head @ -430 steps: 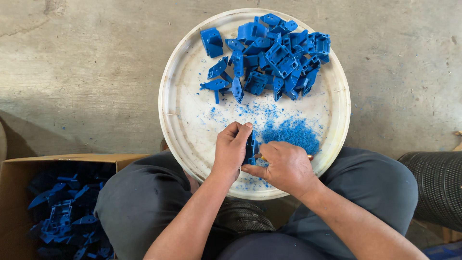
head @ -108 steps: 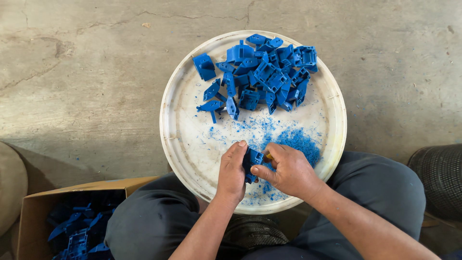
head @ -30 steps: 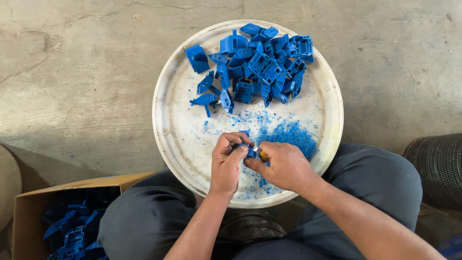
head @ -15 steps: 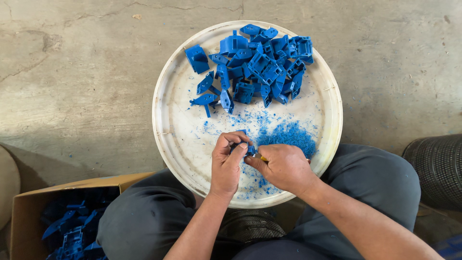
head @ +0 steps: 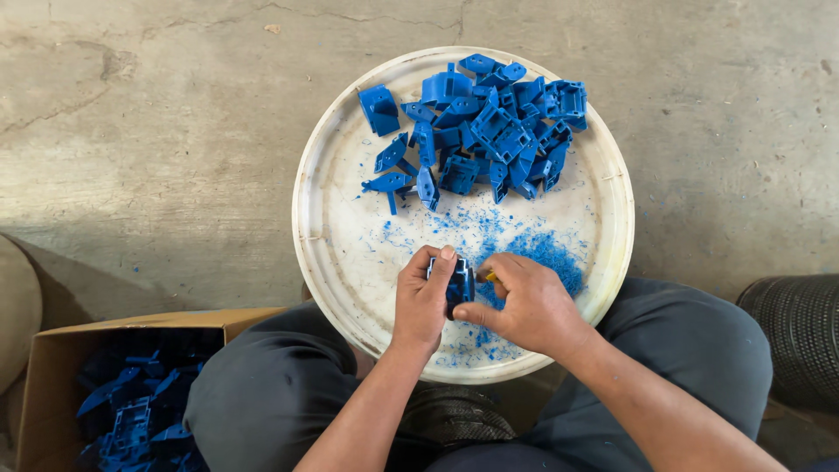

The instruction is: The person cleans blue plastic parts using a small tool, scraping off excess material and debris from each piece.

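My left hand (head: 421, 301) grips a small blue plastic part (head: 459, 287) over the near side of a round white tray (head: 325, 253). My right hand (head: 523, 304) presses against the same part and pinches a small yellow-handled tool (head: 490, 277), mostly hidden by the fingers. Under and beside my hands lies a patch of blue shavings (head: 537, 253). A heap of several blue plastic parts (head: 489, 131) fills the tray's far side.
An open cardboard box (head: 114, 385) holding several blue parts stands at my left knee. A black ribbed cylinder (head: 791, 336) sits at the right edge. A pale round object (head: 16, 306) shows at far left. The tray rests on my lap over a concrete floor (head: 131, 131).
My hands stay together on the part, with small finger shifts. Compared with the oldest frame, the box has slid further left in view.
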